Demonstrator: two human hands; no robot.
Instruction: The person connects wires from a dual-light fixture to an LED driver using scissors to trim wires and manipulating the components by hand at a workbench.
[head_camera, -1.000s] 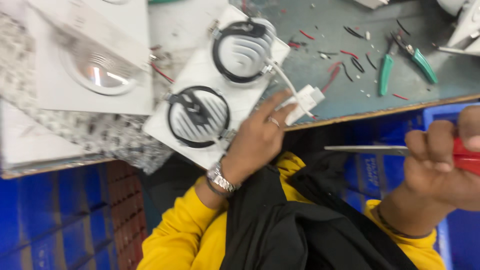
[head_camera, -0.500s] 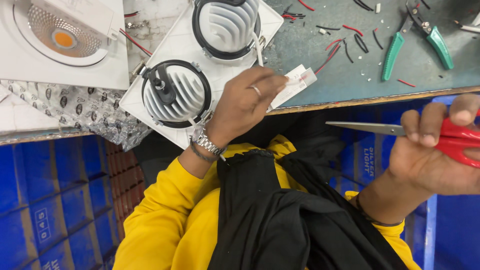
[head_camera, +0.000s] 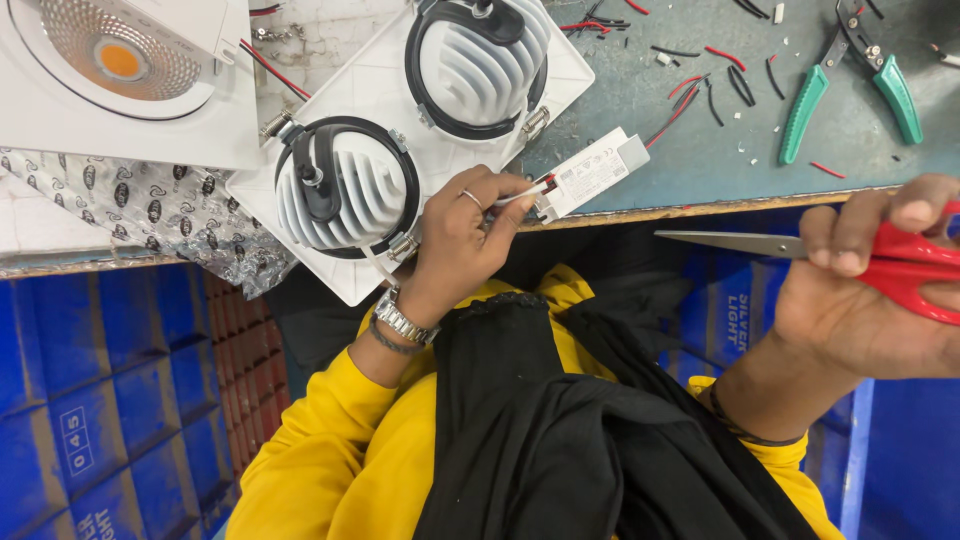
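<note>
My left hand (head_camera: 462, 238) pinches the thin wires beside a small white driver box (head_camera: 594, 172) at the bench's front edge. It rests against a white twin downlight fixture (head_camera: 400, 120) with two round finned heat sinks in black rings. My right hand (head_camera: 868, 300) grips red-handled scissors (head_camera: 800, 245) off the bench edge, blades closed and pointing left toward the driver box, apart from it. I wear yellow sleeves, a wristwatch and a ring on the left hand.
Green-handled pliers (head_camera: 850, 85) lie at the back right among several red and black wire offcuts (head_camera: 715, 75) on the grey bench (head_camera: 690, 150). Another white light fixture (head_camera: 110, 70) sits at the left over patterned plastic wrap (head_camera: 160, 215). Blue crates (head_camera: 110, 400) stand below.
The view has shifted so the fixtures and bench sit lower and larger. My left hand has closed on the wires by the driver box. The scissors stay in my right hand.
</note>
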